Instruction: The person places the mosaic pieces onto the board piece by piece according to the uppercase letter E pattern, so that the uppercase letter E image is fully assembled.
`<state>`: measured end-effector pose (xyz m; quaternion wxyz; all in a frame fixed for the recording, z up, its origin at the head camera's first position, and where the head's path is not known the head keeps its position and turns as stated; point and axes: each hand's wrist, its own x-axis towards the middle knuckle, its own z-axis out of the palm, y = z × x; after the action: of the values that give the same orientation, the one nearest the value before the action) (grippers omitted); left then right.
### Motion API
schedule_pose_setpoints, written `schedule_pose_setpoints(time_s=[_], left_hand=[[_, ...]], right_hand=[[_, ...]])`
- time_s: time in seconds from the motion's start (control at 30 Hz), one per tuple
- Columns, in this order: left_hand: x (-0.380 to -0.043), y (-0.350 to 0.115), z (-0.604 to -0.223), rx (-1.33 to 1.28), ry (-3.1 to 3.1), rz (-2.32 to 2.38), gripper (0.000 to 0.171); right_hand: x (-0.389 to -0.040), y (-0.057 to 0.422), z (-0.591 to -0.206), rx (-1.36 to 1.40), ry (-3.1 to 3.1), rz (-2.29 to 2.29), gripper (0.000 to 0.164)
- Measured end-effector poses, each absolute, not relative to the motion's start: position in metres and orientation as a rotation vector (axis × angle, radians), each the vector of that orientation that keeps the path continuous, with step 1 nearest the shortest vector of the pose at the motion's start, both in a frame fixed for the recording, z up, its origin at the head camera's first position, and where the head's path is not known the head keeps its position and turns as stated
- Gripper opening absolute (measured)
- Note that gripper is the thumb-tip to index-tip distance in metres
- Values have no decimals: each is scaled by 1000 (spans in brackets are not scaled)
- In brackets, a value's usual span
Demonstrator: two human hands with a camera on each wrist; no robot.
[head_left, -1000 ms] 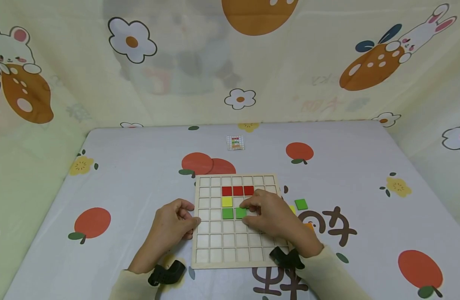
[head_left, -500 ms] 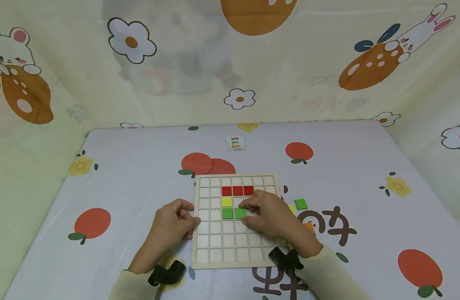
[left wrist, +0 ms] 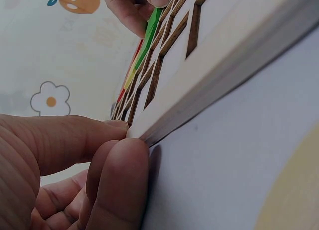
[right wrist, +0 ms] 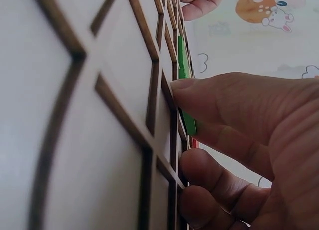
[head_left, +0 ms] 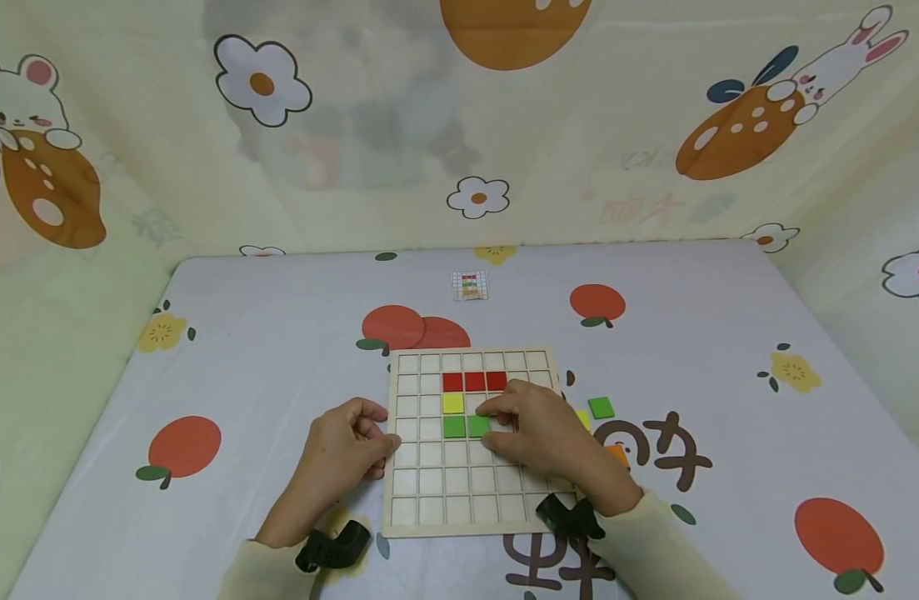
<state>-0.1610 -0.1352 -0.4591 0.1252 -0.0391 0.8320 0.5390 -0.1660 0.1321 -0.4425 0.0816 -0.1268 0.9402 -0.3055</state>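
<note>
A wooden grid board (head_left: pixel 459 529) lies flat in the middle of the head view. My left hand (head_left: pixel 347 442) grips its left edge, thumb and finger at the frame in the left wrist view. With thumb and index finger, my right hand (head_left: pixel 537 429) pinches a green tile (head_left: pixel 478 427). That tile stands tilted in the right wrist view, one side raised, right beside another green tile (head_left: pixel 455 427) in the grid. Above them sit a yellow tile (head_left: pixel 453 403) and a row of three red tiles (head_left: pixel 475 382). My right hand hides some cells behind it.
Right of the board lie a loose green tile (head_left: pixel 601 407), a yellow tile (head_left: pixel 583 418) and an orange tile (head_left: pixel 619 452), the last two partly covered by my right arm. A small card with a coloured grid pattern (head_left: pixel 470 285) lies beyond the board.
The pinched green tile has shifted slightly left toward the other green tile, my right fingertips moving with it. My left hand stays at the board's edge.
</note>
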Motion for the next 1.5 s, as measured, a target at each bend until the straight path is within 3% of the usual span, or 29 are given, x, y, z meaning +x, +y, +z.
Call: schedule_pose_setpoints(time_s=[0.97, 1.5], left_hand=[[-162, -135, -459, -116, 2439, 1551, 26], [-162, -135, -458, -111, 2421, 1559, 25]], right_hand=[[-168, 134, -442, -395, 2796, -906, 31], [-172, 167, -422, -353, 2804, -953, 40]])
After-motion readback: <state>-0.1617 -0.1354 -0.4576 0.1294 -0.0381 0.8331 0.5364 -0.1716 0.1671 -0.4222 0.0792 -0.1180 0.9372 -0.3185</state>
